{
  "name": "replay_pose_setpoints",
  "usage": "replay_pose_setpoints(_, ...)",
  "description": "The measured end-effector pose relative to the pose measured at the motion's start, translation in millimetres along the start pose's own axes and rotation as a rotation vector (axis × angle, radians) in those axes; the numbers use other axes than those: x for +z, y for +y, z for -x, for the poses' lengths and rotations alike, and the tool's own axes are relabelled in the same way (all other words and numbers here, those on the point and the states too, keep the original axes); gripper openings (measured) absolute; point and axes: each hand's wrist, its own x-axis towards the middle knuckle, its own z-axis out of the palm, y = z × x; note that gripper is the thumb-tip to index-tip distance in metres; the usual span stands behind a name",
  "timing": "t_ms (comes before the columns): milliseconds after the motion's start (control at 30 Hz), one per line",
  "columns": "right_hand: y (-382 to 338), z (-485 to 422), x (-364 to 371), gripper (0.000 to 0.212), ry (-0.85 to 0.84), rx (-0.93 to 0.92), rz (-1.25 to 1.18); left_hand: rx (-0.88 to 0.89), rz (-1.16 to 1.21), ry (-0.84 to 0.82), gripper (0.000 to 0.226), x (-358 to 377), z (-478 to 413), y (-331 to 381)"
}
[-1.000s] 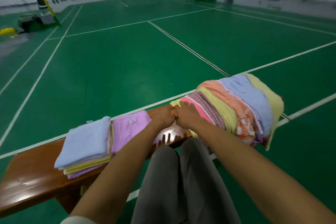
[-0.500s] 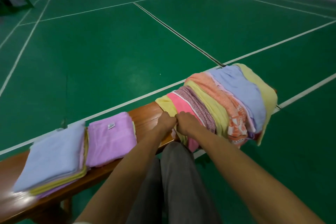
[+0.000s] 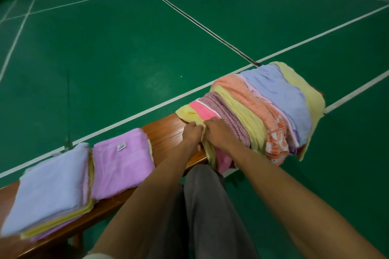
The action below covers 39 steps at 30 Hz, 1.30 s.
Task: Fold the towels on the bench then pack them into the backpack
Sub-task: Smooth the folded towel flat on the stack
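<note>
A wooden bench (image 3: 166, 130) runs from lower left to mid right. Several unfolded towels (image 3: 263, 109) hang over its right end, coloured yellow, pink, orange and blue. My left hand (image 3: 190, 135) and my right hand (image 3: 219, 134) meet at the near edge of the pile, both pinching the leftmost yellow towel (image 3: 188, 115). A folded purple towel (image 3: 122, 164) lies left of my hands. Further left sits a stack of folded towels (image 3: 48, 193) with a blue one on top. No backpack is in view.
Green court floor (image 3: 126, 59) with white lines stretches beyond the bench. My grey-trousered legs (image 3: 202, 212) are close against the bench's near side. Bare bench wood shows between the purple towel and the pile.
The view has tilted down and shifted right. My hands have stayed together at the pile's left edge and now bunch the yellow towel's edge between them.
</note>
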Motion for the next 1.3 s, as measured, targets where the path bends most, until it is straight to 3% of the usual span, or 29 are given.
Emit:
replay_pose_setpoints(67, -4.1, 0.0, 1.8, 0.028, 0.015, 0.010, 0.059, -0.088, 0.231, -0.032, 0.018, -1.2, -0.4, 1.6)
replay_pose_setpoints(133, -13.5, 1.2, -0.3, 0.030, 0.029, 0.051, 0.063, -0.115, 0.374, 0.012, 0.031, -5.9, 4.1, 5.8)
replay_pose_setpoints(267, -22.8, 7.3, -12.7, 0.026, -0.024, 0.110, 0.124, -0.047, 0.317, 0.258, 0.041, -28.0, 17.8, 16.2)
replay_pose_setpoints(367, -25.6, 17.2, -20.5, 0.023, -0.104, 0.160, 0.212, -0.131, 0.291, 0.047, 0.085, -47.5, 7.1, 18.3)
replay_pose_setpoints(400, -27.1, 20.4, -22.8, 0.025, -0.103, 0.175, 0.203, -0.177, 0.234, -0.070, 0.086, -53.3, 7.9, 19.3)
replay_pose_setpoints(467, -32.8, 24.2, -23.7, 0.028, -0.059, 0.194, 0.138, -0.203, 0.134, -0.291, 0.051, -66.1, 25.8, 27.4)
replay_pose_setpoints(500, -37.2, 26.3, -24.6, 0.028, -0.053, 0.193, 0.099, -0.201, 0.072, -0.326, 0.036, -70.8, 38.1, 32.1)
replay_pose_setpoints(600, -53.9, 27.2, -23.7, 0.028, -0.091, 0.189, -0.169, -0.119, 0.054, -0.350, 0.022, -80.4, 51.5, 39.1)
replay_pose_setpoints(733, -85.8, 25.7, -37.5, 0.038, -0.024, 0.365, -0.795, 0.001, 0.141, -0.273, 0.039, -87.4, 59.8, 41.6)
replay_pose_setpoints(867, -95.7, 23.6, -57.3, 0.028, 0.038, 0.386, -0.819, 0.089, 0.195, -0.199, 0.056, -105.8, 62.3, 52.7)
replay_pose_setpoints(933, -97.1, 14.3, -74.2, 0.020, 0.041, 0.374, -0.913, 0.145, 0.214, -0.142, 0.054, -120.7, 64.7, 64.3)
replay_pose_setpoints(1033, -108.9, 3.9, -122.3, 0.018, 0.117, 0.333, -1.351, 0.283, 0.420, -0.072, 0.050, -149.0, 74.3, 93.0)
replay_pose_setpoints(1100, -118.0, -0.7, -152.5, 0.022, 0.078, 0.315, -1.649, 0.396, 0.584, 0.007, 0.050, -173.0, 79.5, 114.5)
replay_pose_setpoints(1167, -123.3, -3.3, -170.1, 0.033, -0.038, 0.319, -1.603, 0.457, 0.589, 0.044, 0.044, -193.5, 85.4, 128.4)
replay_pose_setpoints(1233, -132.1, -1.5, -186.4, 0.040, -0.153, 0.266, -1.472, 0.452, 0.425, 0.101, 0.034, -208.1, 87.5, 133.4)
replay_pose_setpoints(1300, -141.6, -1.5, -205.1, 0.037, -0.102, 0.232, -1.608, 0.467, 0.355, 0.141, 0.030, -221.3, 90.0, 138.8)
